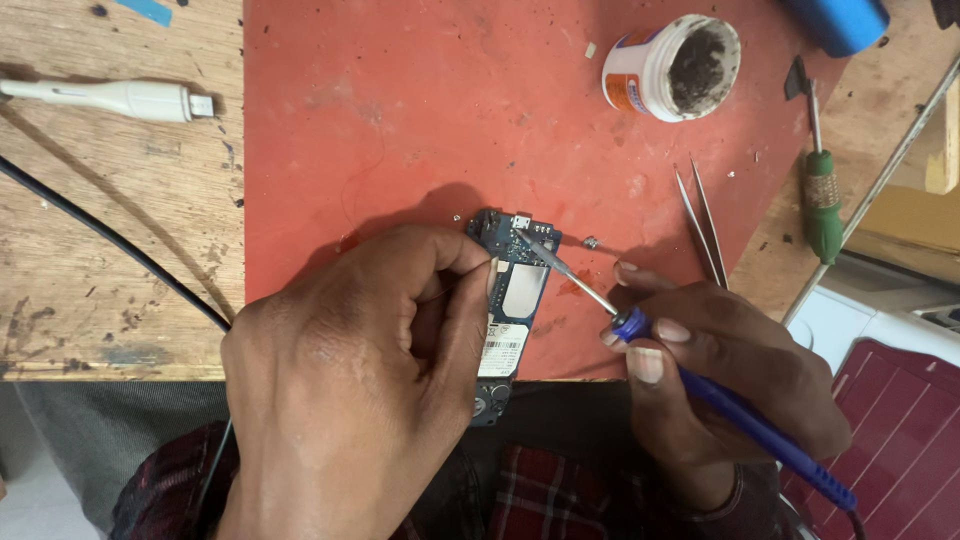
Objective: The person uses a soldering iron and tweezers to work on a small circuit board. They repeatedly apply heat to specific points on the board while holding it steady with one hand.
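Head view looks straight down at two bare hands over a red mat (400, 110) that lies on a scuffed wooden worktop (110, 200). Nearest the person, a plaid sleeve shows at the bottom edge. The left hand (360, 370) is curled into a loose fist, its fingers (455, 260) closed against the left edge of a small blue circuit board (512, 300) and pinning it to the mat; the board lies lengthwise at the mat's near edge, its near end hanging just past the worktop. The right hand (720, 380) has its fingers closed around the blue handle of a soldering iron (640, 325), gripped like a pen. The iron's metal shaft slants up and left, and its tip rests on the far end of the board, near a small metal connector.

Just beyond the right hand, a pair of metal tweezers (700, 215) lies on the mat, points away from the person. A tiny metal part (590, 241) sits on the mat just right of the board's far end. Further right, a green-handled tool (822, 190) lies on bare wood. Farther still, a white tub of dark paste (672, 68) rests tipped on its side, mouth toward the camera. At far left, a white cable plug (120, 99) lies on the worktop, and a black cable (110, 240) crosses it diagonally.
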